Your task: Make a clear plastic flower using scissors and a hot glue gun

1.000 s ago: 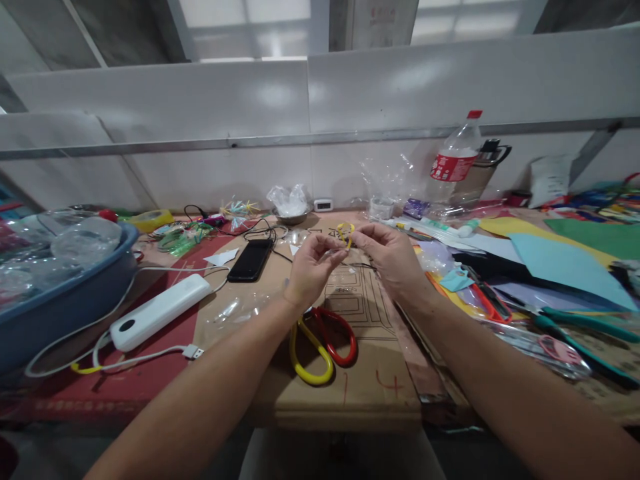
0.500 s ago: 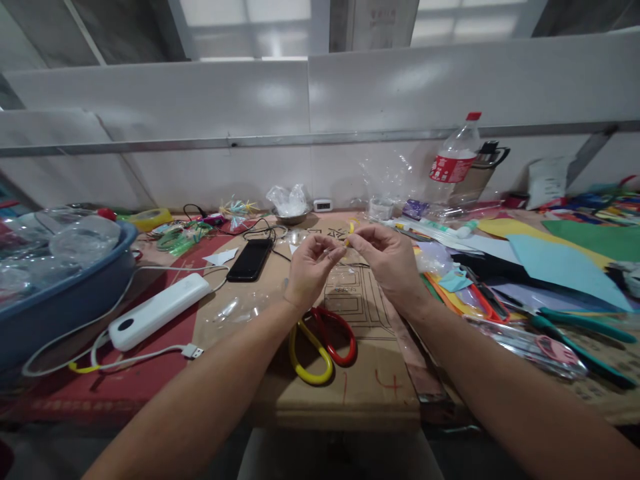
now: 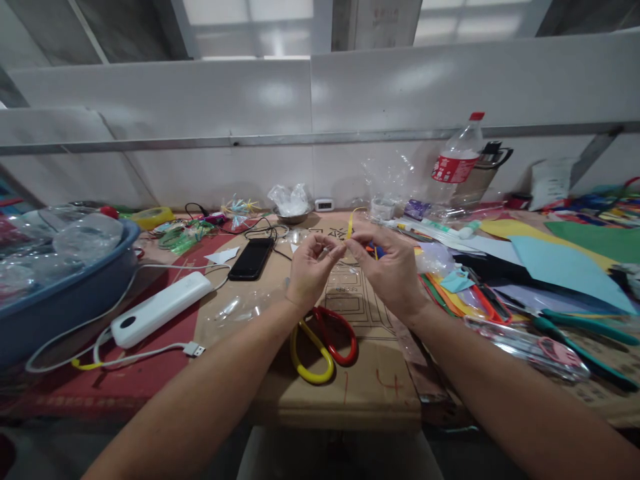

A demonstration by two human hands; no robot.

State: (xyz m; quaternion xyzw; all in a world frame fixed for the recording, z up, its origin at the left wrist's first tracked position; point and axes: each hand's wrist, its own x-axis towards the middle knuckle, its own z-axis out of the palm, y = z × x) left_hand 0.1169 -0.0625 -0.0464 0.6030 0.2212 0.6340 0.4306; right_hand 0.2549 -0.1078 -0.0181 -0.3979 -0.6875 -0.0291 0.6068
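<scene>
Over the cardboard sheet, my left hand and my right hand meet at their fingertips, both closed in a pinch. A thin yellow strip stands up between the fingertips and bends over to the right at its top. Its lower end is hidden by the fingers, so what exactly the left fingertips grip is too small to make out. Something blue and orange shows partly behind my right fingers. Below the hands lie scissors with one yellow and one red handle loop; their blades are mostly hidden.
To the left are a black phone, a white power bank with cables, and a blue basin of plastic. At right lie coloured paper, green-handled pliers and a box cutter. A plastic bottle stands behind.
More of the yellow strip now rises above the fingertips. My right fingers have shifted slightly, and a blue and orange item shows behind them. My left hand stays almost in place.
</scene>
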